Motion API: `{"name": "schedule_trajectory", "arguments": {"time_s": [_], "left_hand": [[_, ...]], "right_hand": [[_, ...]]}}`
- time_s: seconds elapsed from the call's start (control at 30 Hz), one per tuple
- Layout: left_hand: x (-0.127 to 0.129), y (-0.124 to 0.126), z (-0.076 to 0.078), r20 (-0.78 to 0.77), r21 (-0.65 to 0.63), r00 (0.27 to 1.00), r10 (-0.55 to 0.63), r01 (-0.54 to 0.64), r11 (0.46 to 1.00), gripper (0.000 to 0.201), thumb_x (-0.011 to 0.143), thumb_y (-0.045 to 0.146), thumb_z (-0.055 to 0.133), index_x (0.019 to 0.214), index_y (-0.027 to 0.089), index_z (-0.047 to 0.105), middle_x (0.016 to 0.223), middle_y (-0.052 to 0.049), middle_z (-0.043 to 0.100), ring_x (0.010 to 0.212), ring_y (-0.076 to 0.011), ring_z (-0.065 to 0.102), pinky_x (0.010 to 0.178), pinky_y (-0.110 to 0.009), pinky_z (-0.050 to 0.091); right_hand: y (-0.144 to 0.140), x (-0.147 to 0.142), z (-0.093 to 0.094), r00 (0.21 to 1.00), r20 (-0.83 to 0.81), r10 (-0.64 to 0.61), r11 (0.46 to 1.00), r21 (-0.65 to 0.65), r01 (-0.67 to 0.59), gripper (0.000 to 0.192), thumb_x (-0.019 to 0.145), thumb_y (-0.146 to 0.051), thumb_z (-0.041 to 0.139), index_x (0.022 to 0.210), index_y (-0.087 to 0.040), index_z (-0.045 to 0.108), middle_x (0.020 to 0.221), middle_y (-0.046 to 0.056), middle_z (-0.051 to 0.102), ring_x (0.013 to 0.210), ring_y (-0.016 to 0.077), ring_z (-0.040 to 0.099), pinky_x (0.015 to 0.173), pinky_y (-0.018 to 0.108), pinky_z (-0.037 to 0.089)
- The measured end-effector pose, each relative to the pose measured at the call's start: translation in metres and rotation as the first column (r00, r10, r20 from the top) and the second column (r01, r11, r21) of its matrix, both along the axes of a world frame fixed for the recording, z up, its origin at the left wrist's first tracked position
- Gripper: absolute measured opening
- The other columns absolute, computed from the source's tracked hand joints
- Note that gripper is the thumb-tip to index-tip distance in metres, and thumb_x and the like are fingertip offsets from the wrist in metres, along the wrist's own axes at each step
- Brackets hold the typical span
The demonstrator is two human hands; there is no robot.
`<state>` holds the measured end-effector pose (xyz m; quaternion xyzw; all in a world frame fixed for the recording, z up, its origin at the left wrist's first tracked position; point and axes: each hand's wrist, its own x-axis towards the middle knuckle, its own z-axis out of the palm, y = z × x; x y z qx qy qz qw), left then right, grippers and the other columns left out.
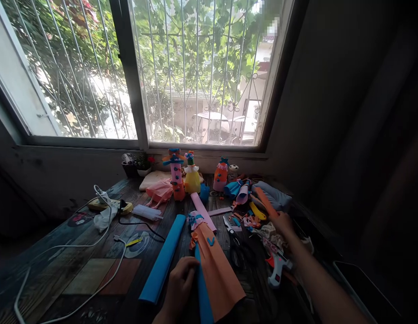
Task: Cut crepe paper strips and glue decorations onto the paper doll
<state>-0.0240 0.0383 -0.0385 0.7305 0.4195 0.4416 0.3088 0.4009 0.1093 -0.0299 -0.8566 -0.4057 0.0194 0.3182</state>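
Note:
Before me lies a crepe-paper figure [219,265] with a long orange skirt, a blue strip along its left edge and a small blue V on its front. My left hand [180,280] is curled closed against that blue edge; whatever its fingers grip is hidden. Stretched out to the right, my right hand [282,222] is closed around the near end of an orange paper roll [265,202]. A blue crepe-paper roll [164,258] lies left of the figure. Black-handled scissors [236,247] rest to its right, with paper scraps [251,221] beyond them.
Decorated paper-covered bottles [191,177] stand at the back below the barred window. A hot-glue gun [279,266] lies under my right forearm. A yellow cutter [258,210] is near the scraps. White cable [77,246] and a power strip [124,207] occupy the left.

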Motion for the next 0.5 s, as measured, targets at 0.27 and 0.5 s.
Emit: {"name": "schedule_trajectory", "arguments": {"time_s": [0.27,0.5], "left_hand": [[-0.002,0.003,-0.003,0.004,-0.023,1.0,0.007,-0.007,1.0,0.024,0.081,0.024,0.042,0.08,0.017,0.065,0.087,-0.009,0.067,0.085,-0.0231,0.063,0.076,-0.033,0.052],[-0.003,0.003,-0.002,-0.007,-0.064,0.999,0.032,-0.032,0.997,0.025,0.083,0.027,0.042,0.085,0.018,0.065,0.09,-0.009,0.066,0.086,-0.0235,0.062,0.074,-0.033,0.052]], "right_hand": [[0.008,0.009,0.044,0.982,-0.18,0.057,0.913,0.407,0.022,0.027,0.088,-0.028,0.056,0.112,-0.015,0.055,0.112,0.007,0.059,0.093,0.0215,0.06,0.078,0.041,0.051],[0.009,-0.006,0.069,0.896,-0.331,0.295,0.872,0.476,-0.112,0.024,0.091,-0.031,0.051,0.108,-0.016,0.057,0.102,0.006,0.063,0.08,0.0164,0.063,0.068,0.034,0.054]]}}
